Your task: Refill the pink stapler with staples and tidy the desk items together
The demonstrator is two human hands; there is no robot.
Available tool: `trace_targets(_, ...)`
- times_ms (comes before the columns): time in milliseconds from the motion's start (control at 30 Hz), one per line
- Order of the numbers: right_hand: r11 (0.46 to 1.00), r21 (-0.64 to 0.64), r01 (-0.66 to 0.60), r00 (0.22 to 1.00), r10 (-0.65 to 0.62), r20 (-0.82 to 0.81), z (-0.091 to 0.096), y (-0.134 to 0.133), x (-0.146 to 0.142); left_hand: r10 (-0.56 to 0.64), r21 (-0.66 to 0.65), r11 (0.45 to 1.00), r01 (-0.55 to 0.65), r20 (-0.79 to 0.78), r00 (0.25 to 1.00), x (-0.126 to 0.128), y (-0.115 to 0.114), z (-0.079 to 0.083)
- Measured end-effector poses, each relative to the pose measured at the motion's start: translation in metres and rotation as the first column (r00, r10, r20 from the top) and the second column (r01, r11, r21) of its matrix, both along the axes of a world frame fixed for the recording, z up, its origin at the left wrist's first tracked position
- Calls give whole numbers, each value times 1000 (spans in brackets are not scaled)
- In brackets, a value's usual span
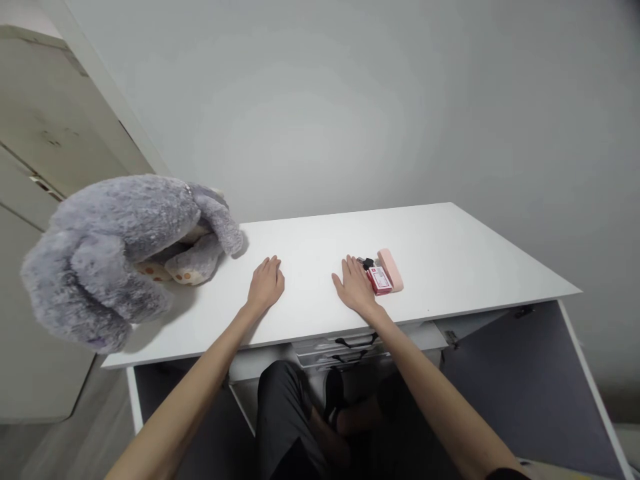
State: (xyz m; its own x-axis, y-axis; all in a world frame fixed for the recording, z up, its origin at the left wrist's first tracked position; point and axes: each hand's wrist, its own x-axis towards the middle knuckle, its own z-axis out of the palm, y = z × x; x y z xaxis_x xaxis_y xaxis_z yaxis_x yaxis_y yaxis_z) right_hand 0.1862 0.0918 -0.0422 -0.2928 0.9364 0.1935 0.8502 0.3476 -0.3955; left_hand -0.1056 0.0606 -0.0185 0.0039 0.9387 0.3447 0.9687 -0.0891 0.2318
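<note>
My left hand (266, 285) rests palm down on the white cabinet top (310, 247), fingers stretched out and holding nothing. Also flat on that surface, my right hand (355, 287) has its thumb apart from the fingers and grips nothing. Close against its right side lies a small red and white box (381, 281). A small black item (369, 263), possibly keys, sits just beyond the box, beside my right fingertips. Along the box's right side is a long pink case (391, 269) with rounded ends.
A large grey plush toy (125, 220) occupies the left end of the top. Below the front edge are drawers with black handles (356, 341) and an opened cabinet door (525, 380) at right. A grey wall (320, 107) stands behind.
</note>
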Motion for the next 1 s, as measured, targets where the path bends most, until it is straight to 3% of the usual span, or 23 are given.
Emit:
trace_targets(267, 999, 2, 51, 999, -51, 17, -7, 27, 52, 2, -2, 1000, -2, 1, 1000, 0, 2, 1)
trace_targets(733, 996, 81, 31, 999, -29, -29, -23, 68, 168, -1, -7, 1000, 1, -10, 1000, 0, 2, 4)
trace_targets(1000, 991, 75, 111, 993, -113, 27, -28, 78, 190, -1, -14, 1000, 0, -16, 1000, 2, 3, 6)
